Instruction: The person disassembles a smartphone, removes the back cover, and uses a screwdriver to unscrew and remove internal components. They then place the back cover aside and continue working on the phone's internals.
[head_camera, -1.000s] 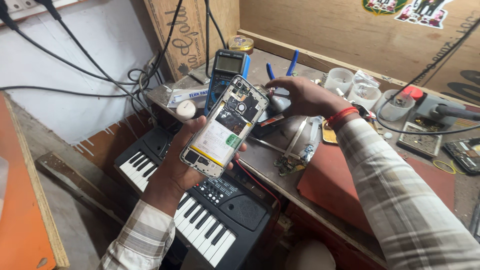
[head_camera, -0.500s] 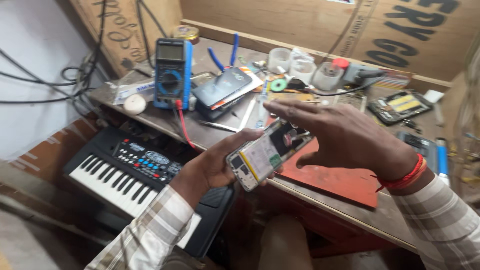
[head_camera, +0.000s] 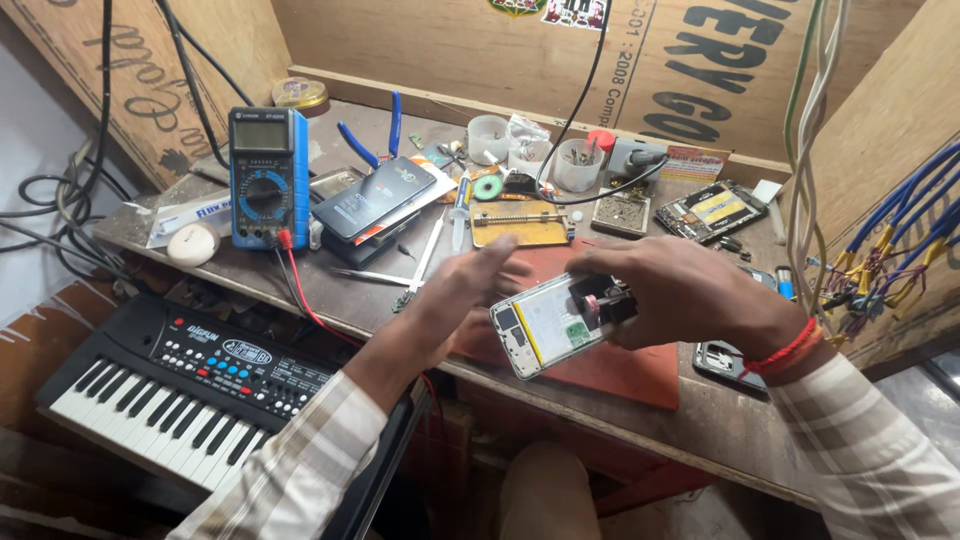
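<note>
An opened phone (head_camera: 548, 327) with its back cover off, showing white frame, battery and circuit parts, hangs over the front of the workbench. My right hand (head_camera: 680, 295), with a red thread on the wrist, is shut on its right end. My left hand (head_camera: 462, 290) is blurred, fingers spread, just left of the phone and holding nothing. Both hands hover above a red mat (head_camera: 630, 370) on the bench.
A blue multimeter (head_camera: 266, 175) with a red lead, a dark phone (head_camera: 374, 197), tweezers (head_camera: 425, 260), blue pliers (head_camera: 372, 135), small cups (head_camera: 577, 163), a brass jig (head_camera: 520, 222) and another opened phone (head_camera: 712, 211) lie on the bench. A black keyboard (head_camera: 180, 385) sits lower left. Cables (head_camera: 890, 250) hang right.
The view swung right from the keyboard to the bench. The phone passed from my left hand to my right hand, and my left hand let go and opened.
</note>
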